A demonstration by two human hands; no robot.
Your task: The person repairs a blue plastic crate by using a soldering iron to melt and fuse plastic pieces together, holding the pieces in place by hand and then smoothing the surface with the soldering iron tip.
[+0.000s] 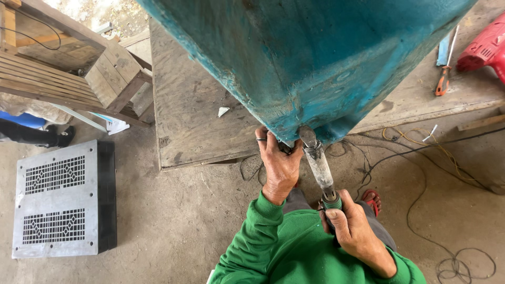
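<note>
Right hand [351, 226] has its grip clamped on the green handle of a worn tool [320, 167], whose metal head sits up past the grip against the bottom corner of the teal painted body [310, 58]. Left hand [279, 163], ring on one finger, grips that same corner just beside the tool head. The body rests on the plywood bench [194, 105], overhanging its near edge above both grips.
</note>
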